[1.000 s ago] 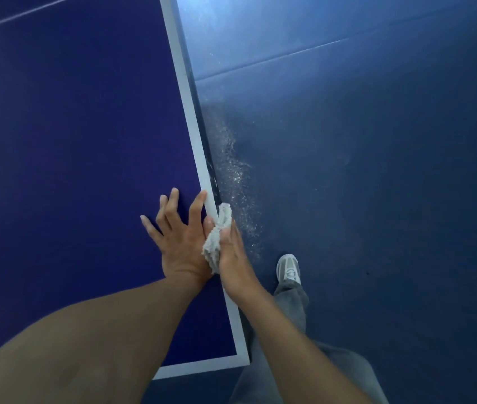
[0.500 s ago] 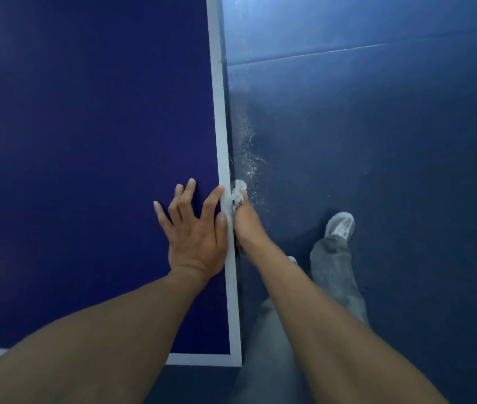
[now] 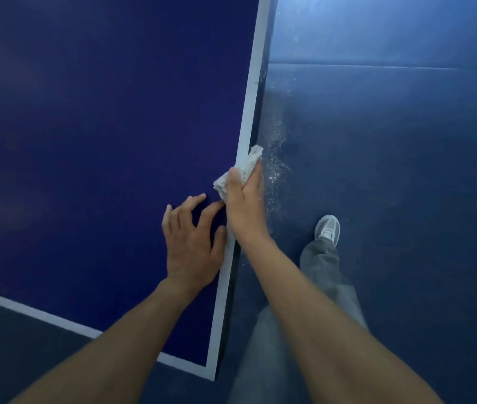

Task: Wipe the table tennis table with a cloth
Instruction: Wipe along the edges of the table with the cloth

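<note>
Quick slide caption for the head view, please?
Right hand grips a white cloth at the table edge; left hand rests on the blue top.

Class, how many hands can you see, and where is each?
2. The left hand rests on the table beside its white side line; the right hand grips the cloth at that edge.

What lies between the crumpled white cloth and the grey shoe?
In the head view, blue floor dusted with pale specks separates crumpled white cloth from grey shoe.
</note>
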